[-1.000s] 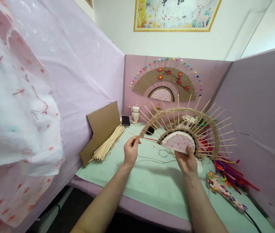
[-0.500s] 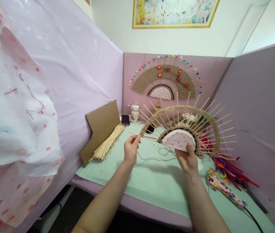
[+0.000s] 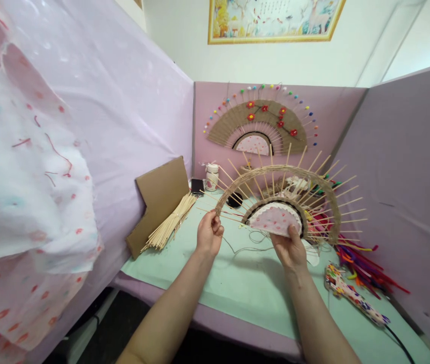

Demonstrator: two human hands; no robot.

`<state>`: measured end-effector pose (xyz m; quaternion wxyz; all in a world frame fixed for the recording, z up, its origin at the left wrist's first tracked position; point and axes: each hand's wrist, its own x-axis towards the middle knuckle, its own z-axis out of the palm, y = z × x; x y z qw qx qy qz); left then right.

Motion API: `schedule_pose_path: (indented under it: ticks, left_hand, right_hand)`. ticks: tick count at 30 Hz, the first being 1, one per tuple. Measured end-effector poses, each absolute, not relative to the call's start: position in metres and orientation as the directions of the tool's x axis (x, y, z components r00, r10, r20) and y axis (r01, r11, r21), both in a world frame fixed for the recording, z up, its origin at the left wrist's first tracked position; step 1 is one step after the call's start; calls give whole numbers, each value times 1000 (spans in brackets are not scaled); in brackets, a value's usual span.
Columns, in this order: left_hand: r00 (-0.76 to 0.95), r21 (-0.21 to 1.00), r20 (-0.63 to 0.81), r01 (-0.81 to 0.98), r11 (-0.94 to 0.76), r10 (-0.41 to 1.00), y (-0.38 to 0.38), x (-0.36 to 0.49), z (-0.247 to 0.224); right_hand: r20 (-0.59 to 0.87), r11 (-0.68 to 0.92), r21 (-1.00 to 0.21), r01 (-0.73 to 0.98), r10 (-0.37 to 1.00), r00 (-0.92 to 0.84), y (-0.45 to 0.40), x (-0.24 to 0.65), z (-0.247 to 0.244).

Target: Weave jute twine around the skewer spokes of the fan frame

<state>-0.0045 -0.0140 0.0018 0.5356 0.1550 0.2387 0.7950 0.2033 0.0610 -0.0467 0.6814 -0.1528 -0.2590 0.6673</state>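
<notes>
A half-round fan frame [image 3: 282, 171] of thin bamboo sticks is held up over the table, with a band of twine woven through its sticks. Its centre is a pink, red-spotted half disc [image 3: 273, 220] with white and dark trim. My right hand [image 3: 291, 247] grips this disc at its lower edge, thumb in front. At the band's left end, my left hand [image 3: 210, 233] is closed in a pinch on the twine [image 3: 251, 248], which trails down to loose loops on the table. The fingertips partly hide the twine there.
Left on the table are a bundle of sticks [image 3: 170, 222] and a cardboard sheet [image 3: 164, 194]. A white jar [image 3: 212, 177] stands at the back, below a finished fan [image 3: 256, 119] on the panel. Pipe cleaners [image 3: 367, 268] and a patterned glue gun [image 3: 353, 296] lie right.
The fan frame has shifted slightly left and tilted a little. My left hand has turned at the band's end, its fingers curling in more. My right hand keeps its grip.
</notes>
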Motion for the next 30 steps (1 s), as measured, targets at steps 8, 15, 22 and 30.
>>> schedule_pose_path:
  ticks: [8, 15, 22, 30]
  left_hand:
    - [-510, 542, -35, -733, -412, 860, -10, 7, -4]
    - [-540, 686, 3, -611, -394, 842, -12, 14, -10]
    - [-611, 866, 120, -320, -384, 782, -15, 3, -16]
    - [-717, 936, 233, -17, -351, 657, -11, -12, -34]
  right_hand:
    - [175, 76, -561, -824, 984, -28, 61, 202, -48]
    - [158, 80, -536, -840, 987, -7, 64, 203, -49]
    - [161, 102, -553, -827, 987, 13, 65, 206, -50]
    - [151, 126, -548, -827, 987, 50, 59, 204, -41]
